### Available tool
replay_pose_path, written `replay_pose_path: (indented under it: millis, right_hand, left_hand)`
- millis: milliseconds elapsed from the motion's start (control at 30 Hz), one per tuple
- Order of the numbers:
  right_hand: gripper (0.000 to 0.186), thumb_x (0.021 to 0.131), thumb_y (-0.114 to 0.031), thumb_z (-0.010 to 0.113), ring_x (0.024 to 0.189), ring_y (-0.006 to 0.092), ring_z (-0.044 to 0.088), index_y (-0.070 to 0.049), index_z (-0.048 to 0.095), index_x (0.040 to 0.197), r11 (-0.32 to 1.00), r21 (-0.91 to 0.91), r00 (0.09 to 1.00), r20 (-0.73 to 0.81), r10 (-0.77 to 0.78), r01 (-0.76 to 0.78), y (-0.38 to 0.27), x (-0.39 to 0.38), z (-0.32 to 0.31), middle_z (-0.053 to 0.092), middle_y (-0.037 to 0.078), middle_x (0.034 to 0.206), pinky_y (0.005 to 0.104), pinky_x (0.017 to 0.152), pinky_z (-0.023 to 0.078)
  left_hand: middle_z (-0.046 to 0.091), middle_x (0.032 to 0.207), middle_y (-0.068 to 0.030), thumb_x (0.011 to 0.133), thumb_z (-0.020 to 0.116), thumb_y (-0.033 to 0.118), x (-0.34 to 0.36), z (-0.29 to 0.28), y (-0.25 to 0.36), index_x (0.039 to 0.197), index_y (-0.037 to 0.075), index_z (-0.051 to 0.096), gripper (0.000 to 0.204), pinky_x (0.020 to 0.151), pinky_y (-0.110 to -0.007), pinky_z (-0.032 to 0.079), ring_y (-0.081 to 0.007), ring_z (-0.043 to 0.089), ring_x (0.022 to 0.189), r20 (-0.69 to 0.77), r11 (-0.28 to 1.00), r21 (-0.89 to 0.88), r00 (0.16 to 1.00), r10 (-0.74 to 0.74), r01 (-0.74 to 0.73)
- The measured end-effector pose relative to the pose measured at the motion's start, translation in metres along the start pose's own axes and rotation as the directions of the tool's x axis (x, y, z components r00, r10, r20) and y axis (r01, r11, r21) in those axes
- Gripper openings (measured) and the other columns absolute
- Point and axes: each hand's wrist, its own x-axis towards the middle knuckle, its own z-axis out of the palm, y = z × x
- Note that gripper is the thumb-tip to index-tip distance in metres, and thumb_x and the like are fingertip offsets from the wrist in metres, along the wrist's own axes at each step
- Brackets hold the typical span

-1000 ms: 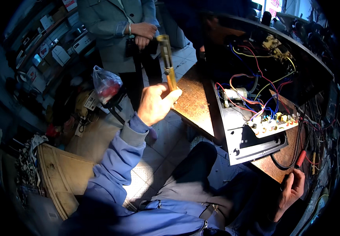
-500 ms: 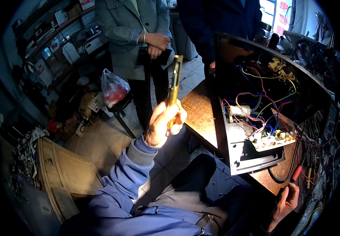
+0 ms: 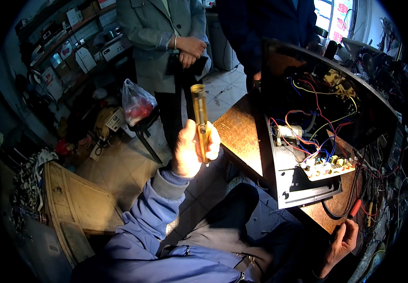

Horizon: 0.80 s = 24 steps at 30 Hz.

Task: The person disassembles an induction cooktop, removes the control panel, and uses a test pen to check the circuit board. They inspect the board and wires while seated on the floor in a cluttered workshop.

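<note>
In the middle, my left hand (image 3: 187, 153) is raised with its fingers closed round a gold-coloured, tube-shaped tool (image 3: 199, 106) that has a slot along its side. The tool stands nearly upright, its upper part clear of my fingers and a thin tip showing below them. At the lower right, my right hand (image 3: 343, 243) rests by the table edge with its fingers curled together; what they hold, if anything, is hidden. Just above its fingertips lies a red handle (image 3: 355, 208). An opened appliance housing (image 3: 307, 200) stands on the brown table (image 3: 239, 134), showing its circuit board (image 3: 329, 169) and coloured wires.
Two people stand across from me, one in a grey jacket (image 3: 152, 47), one in dark clothes (image 3: 241, 33). A plastic bag (image 3: 138, 104) sits on a stool. Tangled cables (image 3: 392, 184) crowd the right. A wooden board (image 3: 83, 200) lies left; loaded shelves (image 3: 67, 35) stand behind.
My left hand has turned the gold tool, whose upper end has moved left and down and now leans slightly left. My right hand stays where it was.
</note>
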Motion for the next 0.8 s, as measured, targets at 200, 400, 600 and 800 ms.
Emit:
replay_pose_path:
  millis: [200, 400, 600, 800]
  right_hand:
    - [0.011, 0.099, -0.004, 0.05, 0.086, 0.0098, 0.051, 0.004, 0.057, 0.103, 0.999, -0.032, 1.0, -0.021, 0.017, -0.018, -0.005, -0.002, 0.0, 0.055, 0.003, 0.094, 0.0215, 0.079, 0.041]
    - [0.011, 0.099, -0.004, 0.05, 0.088, 0.0099, 0.052, 0.004, 0.057, 0.102, 0.999, -0.028, 1.0, -0.017, 0.02, -0.021, -0.005, 0.0, 0.002, 0.056, 0.003, 0.094, 0.0218, 0.082, 0.041]
    - [0.011, 0.099, -0.003, 0.051, 0.089, 0.0097, 0.053, 0.004, 0.058, 0.102, 0.997, -0.02, 0.997, -0.005, 0.076, -0.076, -0.011, -0.002, -0.001, 0.056, 0.003, 0.094, 0.0216, 0.083, 0.041]
    - [0.011, 0.099, -0.003, 0.051, 0.09, 0.0104, 0.053, 0.004, 0.058, 0.104, 0.998, 0.022, 0.998, -0.013, 0.062, -0.061, -0.006, -0.002, 0.0, 0.057, 0.004, 0.096, 0.0221, 0.083, 0.041]
  left_hand:
    - [0.053, 0.073, -0.0032, 0.103, 0.044, 0.046, -0.001, 0.016, 0.006, 0.099, 0.005, 0.053, 0.043, 0.05, -0.021, 0.04, -0.0077, 0.047, 0.054, -0.183, 0.971, 0.223, 0.982, -0.043, 0.084]
    - [0.049, 0.068, -0.001, 0.098, 0.04, 0.054, 0.009, 0.023, 0.017, 0.088, 0.005, 0.051, 0.051, 0.049, -0.022, 0.036, -0.0087, 0.043, 0.052, -0.155, 0.983, 0.17, 0.984, 0.093, -0.066]
    - [0.034, 0.054, 0.0031, 0.081, 0.021, 0.09, 0.026, 0.032, 0.041, 0.056, 0.014, 0.035, 0.082, 0.044, -0.022, 0.026, -0.0081, 0.03, 0.046, 0.033, 0.965, 0.26, 0.999, -0.031, 0.021]
    - [0.034, 0.053, 0.002, 0.086, 0.025, 0.083, 0.025, 0.035, 0.043, 0.054, 0.012, 0.035, 0.079, 0.043, -0.023, 0.025, -0.0089, 0.029, 0.044, 0.011, 0.971, 0.235, 0.999, -0.039, 0.035]
